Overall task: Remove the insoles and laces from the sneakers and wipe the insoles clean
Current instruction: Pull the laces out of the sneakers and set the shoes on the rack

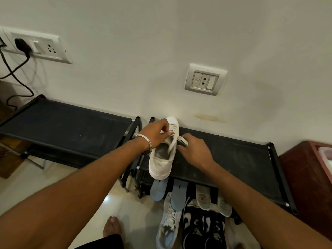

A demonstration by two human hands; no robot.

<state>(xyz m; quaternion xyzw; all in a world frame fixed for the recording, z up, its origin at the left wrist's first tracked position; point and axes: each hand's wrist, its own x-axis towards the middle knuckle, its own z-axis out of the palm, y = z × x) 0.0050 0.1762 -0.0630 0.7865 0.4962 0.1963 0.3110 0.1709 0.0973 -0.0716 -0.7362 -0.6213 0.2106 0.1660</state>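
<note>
- Unlacing: your left hand (156, 133) pinches the lace (181, 139) at the white sneaker (162, 159); your right hand (195, 150) grips its loose end.
- Next, draw it through the remaining eyelets.

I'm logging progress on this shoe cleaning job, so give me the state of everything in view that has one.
White sneaker: upright on the rack, still partly laced.
Lace: partly pulled loose.
Left hand: pinches the lace.
Right hand: holds a loose lace end.
Blue insoles: out of shoes, on the floor.
White insoles: out, on the floor.
Blue-and-white sneaker: on the floor, laced.
Black plug: plugged in.
</note>
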